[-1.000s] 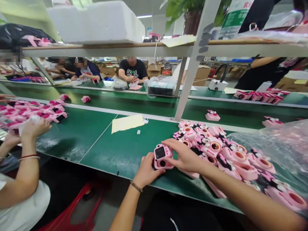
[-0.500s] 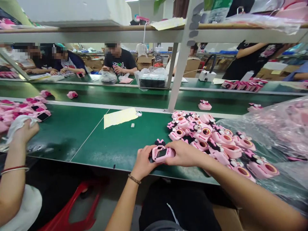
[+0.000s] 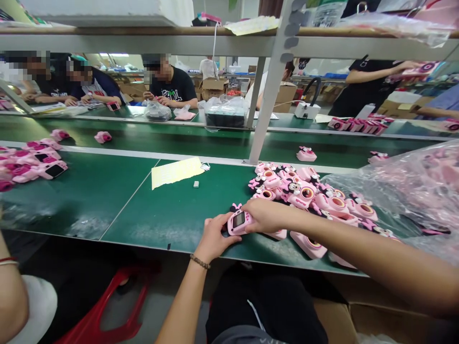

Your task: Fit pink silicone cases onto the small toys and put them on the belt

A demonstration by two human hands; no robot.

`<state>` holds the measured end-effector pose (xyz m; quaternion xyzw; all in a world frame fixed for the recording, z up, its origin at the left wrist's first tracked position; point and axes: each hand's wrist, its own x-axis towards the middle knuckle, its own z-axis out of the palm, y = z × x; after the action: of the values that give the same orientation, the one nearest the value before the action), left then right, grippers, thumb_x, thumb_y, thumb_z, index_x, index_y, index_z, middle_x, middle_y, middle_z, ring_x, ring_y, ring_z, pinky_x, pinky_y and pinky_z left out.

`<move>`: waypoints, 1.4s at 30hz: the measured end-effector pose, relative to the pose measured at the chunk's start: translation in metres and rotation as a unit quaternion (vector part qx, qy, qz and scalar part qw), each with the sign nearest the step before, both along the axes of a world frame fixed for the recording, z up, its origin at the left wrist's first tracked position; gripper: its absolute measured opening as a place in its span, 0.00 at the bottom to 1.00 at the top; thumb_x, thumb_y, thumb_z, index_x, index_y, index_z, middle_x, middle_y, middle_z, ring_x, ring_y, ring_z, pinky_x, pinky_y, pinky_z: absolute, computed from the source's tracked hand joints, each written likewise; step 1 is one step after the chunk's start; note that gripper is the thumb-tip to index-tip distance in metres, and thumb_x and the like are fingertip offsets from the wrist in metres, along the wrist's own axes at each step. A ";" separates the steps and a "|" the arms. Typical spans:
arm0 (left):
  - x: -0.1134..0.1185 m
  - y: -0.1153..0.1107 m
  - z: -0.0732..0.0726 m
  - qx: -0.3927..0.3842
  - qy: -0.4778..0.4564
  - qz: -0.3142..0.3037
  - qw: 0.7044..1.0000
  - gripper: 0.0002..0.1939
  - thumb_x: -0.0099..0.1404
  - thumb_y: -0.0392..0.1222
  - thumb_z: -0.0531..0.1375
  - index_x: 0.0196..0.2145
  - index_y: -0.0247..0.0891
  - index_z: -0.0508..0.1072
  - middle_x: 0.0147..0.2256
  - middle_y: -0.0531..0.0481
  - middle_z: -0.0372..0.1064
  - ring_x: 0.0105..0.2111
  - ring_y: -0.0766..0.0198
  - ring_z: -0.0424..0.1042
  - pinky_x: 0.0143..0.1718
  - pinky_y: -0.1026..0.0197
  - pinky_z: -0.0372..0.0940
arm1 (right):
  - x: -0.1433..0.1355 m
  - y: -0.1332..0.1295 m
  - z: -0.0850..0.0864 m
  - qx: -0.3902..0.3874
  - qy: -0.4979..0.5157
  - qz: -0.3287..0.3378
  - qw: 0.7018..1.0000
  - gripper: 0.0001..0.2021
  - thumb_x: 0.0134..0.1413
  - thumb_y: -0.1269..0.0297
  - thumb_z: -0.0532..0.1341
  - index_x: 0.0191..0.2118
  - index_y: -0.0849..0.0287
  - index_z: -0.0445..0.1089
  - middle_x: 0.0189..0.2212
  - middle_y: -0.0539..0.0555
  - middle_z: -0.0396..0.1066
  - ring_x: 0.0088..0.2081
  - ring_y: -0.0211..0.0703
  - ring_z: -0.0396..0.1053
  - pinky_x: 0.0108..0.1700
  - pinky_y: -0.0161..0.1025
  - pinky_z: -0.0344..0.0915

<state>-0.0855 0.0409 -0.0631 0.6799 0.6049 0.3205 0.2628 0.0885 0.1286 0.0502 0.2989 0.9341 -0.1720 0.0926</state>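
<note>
A pink toy camera (image 3: 239,221) with a small dark screen and a black-and-pink bow figure is held at the front edge of the green table (image 3: 161,205). My left hand (image 3: 214,234) grips its left side, and my right hand (image 3: 265,215) holds its right side, fingers over the top. Right beside my right hand lies a pile of pink camera cases (image 3: 306,193) with round openings and mouse figures. Farther left are a yellow paper (image 3: 175,173) and a small pale block (image 3: 196,184).
Clear plastic bag (image 3: 412,181) of pink parts bulges at the right. Pink cameras (image 3: 32,165) are heaped at the far left, near a neighbour's arm (image 3: 9,286). A metal post (image 3: 267,95) rises behind the table. Several people sit or stand across the line.
The toy camera has turned, its screen now more upright towards me. My right hand has shifted up over it, and my right forearm now covers more of the pile. The neighbour's hand with a white cloth has left view.
</note>
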 end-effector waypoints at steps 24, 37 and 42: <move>0.012 -0.025 0.005 0.014 -0.197 -0.004 0.980 0.29 0.64 0.47 0.61 0.61 0.44 0.60 0.59 0.44 0.64 0.57 0.54 0.67 0.58 0.51 0.64 | 0.049 -0.032 -0.051 -0.265 0.395 -0.169 0.863 0.33 0.48 0.53 0.70 0.60 0.53 0.62 0.54 0.57 0.66 0.51 0.50 0.68 0.52 0.47 0.66; 0.048 -0.018 0.019 0.034 -0.102 0.128 0.986 0.37 0.51 0.45 0.72 0.55 0.45 0.59 0.53 0.48 0.61 0.53 0.54 0.65 0.56 0.49 0.61 | 0.040 -0.044 -0.089 -0.345 0.502 -0.275 0.744 0.17 0.44 0.68 0.68 0.42 0.57 0.67 0.40 0.53 0.73 0.41 0.46 0.72 0.45 0.42 0.67; 0.057 -0.014 0.027 0.043 -0.045 0.146 0.987 0.37 0.52 0.46 0.71 0.55 0.45 0.57 0.53 0.48 0.59 0.53 0.55 0.64 0.55 0.49 0.63 | 0.042 -0.041 -0.096 -0.371 0.540 -0.271 0.705 0.15 0.47 0.66 0.68 0.41 0.56 0.65 0.39 0.52 0.72 0.41 0.45 0.71 0.42 0.40 0.67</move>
<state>-0.0283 0.0267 -0.0360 0.5797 0.6712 0.4112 0.2106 0.1303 0.0879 -0.0461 0.3369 0.5639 -0.6540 -0.3752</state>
